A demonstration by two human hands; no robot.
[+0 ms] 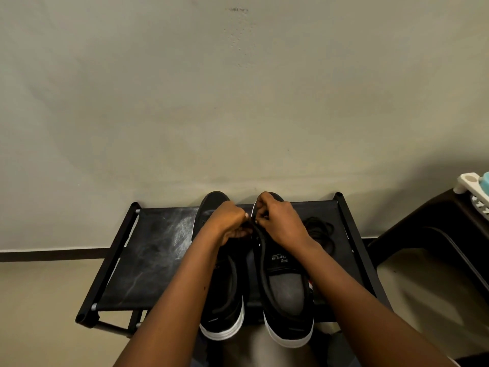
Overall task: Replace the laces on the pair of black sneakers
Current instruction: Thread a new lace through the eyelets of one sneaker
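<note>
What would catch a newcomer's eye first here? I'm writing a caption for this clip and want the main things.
Two hands meet in the middle: the left hand and right hand pinch a black lace at the front eyelets of the right sneaker. The left sneaker stands beside it on a black shoe rack against a pale wall. A loose coil of black laces lies on the rack to the right.

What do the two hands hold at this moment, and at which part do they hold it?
Both the left hand and the right hand pinch the black lace of the right sneaker, near its front eyelets. The exact grip point is hidden by the fingers.
</note>
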